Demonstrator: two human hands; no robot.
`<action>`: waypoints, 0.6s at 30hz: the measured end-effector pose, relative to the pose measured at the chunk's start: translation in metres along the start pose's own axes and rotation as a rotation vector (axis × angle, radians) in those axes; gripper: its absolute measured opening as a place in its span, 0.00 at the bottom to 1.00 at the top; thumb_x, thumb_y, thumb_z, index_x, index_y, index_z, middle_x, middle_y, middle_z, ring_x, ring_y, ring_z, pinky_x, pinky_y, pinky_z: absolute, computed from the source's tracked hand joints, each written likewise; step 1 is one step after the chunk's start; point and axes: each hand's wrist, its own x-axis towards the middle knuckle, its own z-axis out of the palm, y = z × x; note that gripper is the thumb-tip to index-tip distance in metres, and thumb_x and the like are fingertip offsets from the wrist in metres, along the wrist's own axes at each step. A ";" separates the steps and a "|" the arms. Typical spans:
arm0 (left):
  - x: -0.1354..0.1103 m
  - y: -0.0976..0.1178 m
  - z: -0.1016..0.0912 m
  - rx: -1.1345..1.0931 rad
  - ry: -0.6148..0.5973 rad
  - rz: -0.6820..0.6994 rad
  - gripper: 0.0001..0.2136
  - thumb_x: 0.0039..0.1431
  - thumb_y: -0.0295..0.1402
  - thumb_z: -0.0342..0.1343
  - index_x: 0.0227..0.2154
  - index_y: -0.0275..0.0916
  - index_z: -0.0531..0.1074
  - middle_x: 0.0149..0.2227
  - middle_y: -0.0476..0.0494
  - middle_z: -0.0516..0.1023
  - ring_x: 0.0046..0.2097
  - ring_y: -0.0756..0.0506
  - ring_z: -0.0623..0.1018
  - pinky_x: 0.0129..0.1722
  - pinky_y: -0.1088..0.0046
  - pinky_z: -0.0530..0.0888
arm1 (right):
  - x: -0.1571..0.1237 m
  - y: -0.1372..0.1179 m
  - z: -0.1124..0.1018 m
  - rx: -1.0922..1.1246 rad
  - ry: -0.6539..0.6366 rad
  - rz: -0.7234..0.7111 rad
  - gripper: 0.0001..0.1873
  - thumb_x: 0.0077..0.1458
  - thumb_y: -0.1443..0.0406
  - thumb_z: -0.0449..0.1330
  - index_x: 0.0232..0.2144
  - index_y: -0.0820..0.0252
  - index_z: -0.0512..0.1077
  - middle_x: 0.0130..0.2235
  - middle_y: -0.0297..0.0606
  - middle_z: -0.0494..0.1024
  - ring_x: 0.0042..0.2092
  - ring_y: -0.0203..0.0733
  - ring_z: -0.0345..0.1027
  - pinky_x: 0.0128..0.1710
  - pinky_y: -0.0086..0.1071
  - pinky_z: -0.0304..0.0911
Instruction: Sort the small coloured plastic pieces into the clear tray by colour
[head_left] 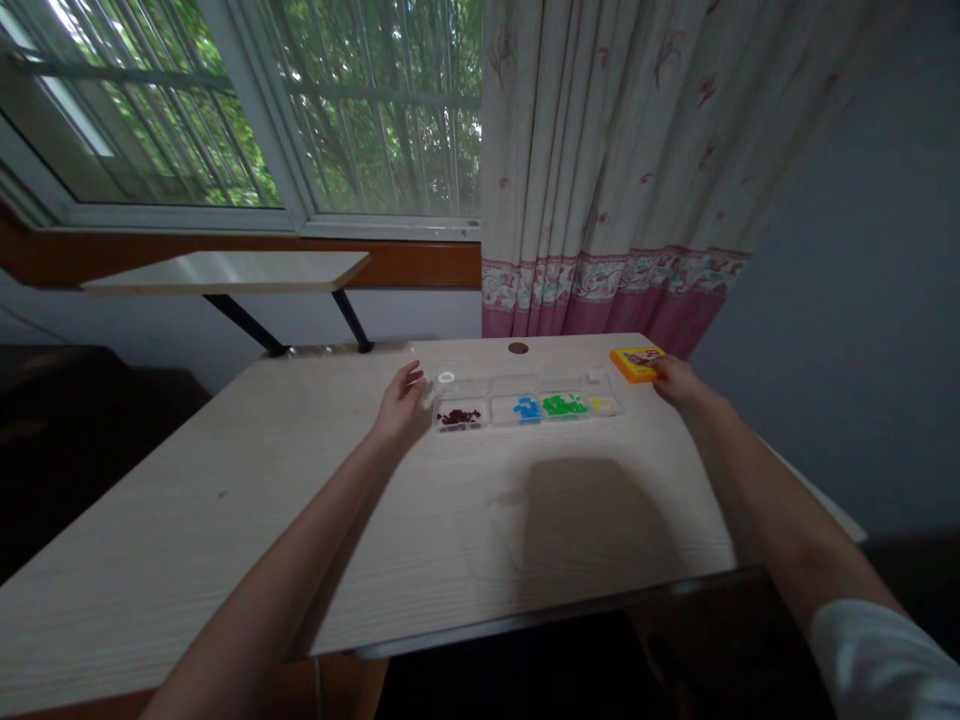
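A clear plastic compartment box [504, 411] lies on the table, its clear lid [514, 384] folded back behind it. From left to right its compartments hold small dark brown pieces [459, 417], blue pieces [527, 408], green pieces [564, 404] and a few yellow pieces [601, 404]. Just beyond the left end of this box is my left hand [405, 395], fingers loosely apart and nothing visible in them. At the back right, my right hand [675, 382] grips the right corner of a flat yellow-orange box [634, 364] with a printed top; the fingertips rest on it.
The pale wooden table [450, 530] has a round brown cable hole [518, 348] near its back edge. A raised shelf [240, 270] on black legs stands at the back left. Behind are a window and a patterned curtain [585, 200]; a wall is on the right.
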 end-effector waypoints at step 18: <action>-0.005 0.025 -0.009 -0.025 -0.211 -0.084 0.24 0.38 0.47 0.61 0.33 0.32 0.72 0.27 0.43 0.75 0.31 0.48 0.73 0.30 0.74 0.67 | -0.043 -0.260 -0.012 0.335 0.089 -0.652 0.09 0.56 0.67 0.50 0.37 0.61 0.69 0.39 0.41 0.73 0.43 0.43 0.62 0.47 0.39 0.58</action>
